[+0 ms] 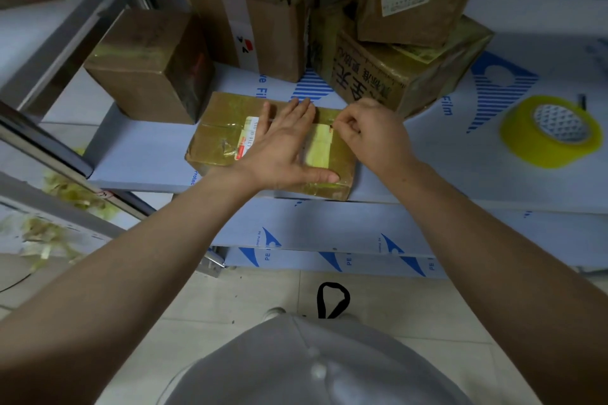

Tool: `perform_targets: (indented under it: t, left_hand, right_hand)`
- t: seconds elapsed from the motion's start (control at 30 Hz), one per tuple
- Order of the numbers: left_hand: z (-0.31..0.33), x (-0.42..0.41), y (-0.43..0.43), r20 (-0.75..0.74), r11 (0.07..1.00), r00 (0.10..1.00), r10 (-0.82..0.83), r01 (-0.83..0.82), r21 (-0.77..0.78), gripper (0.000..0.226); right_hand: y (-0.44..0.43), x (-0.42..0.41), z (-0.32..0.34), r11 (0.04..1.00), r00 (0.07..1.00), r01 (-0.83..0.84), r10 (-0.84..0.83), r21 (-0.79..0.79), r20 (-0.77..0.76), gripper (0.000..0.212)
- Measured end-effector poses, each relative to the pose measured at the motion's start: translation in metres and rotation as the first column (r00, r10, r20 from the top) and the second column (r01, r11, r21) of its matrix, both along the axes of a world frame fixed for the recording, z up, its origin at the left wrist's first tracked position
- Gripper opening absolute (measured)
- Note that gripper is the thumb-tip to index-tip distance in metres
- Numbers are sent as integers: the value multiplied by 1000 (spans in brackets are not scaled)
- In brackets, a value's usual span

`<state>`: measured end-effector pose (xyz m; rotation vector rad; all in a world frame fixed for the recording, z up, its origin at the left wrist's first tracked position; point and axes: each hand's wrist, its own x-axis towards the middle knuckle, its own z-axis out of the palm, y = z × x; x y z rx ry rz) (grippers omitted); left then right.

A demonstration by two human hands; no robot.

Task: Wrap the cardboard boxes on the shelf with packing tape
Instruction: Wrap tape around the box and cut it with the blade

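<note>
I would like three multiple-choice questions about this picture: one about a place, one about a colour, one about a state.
1. Where is the tape roll?
A. On the floor
B. On the shelf, to the right of both hands
C. On top of a stacked box

2. What colour is the tape roll?
A. Red
B. Black
C. Yellow

3. How is the left hand?
A. Flat on the flat box, fingers straight
B. Curled round the tape roll
C. Hanging beside the body

Answers:
1 B: it lies on the shelf at the right.
2 C: its band is yellow.
3 A: the palm presses the box while the right hand pinches the tape strip.
</note>
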<state>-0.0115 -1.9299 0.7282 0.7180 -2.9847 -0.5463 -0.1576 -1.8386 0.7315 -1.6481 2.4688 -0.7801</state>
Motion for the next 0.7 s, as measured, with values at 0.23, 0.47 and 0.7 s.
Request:
perform_targets:
  t: [0.23, 0.47, 0.7]
  left_hand:
    - [-1, -2, -4, -3, 1000, 1000, -13, 13, 7, 120]
    - [4, -4, -9, 56, 997, 998, -27, 22, 81, 124]
    - [15, -18, -17, 191, 993, 981, -21, -2, 120, 119]
  right_hand:
    - [-14, -7, -1, 995, 996, 28, -37, 99, 83, 24]
    - [-18, -13, -1, 993, 970, 91, -105, 74, 218, 21]
    - [-18, -16, -6, 995, 959, 96, -101, 32, 266, 19]
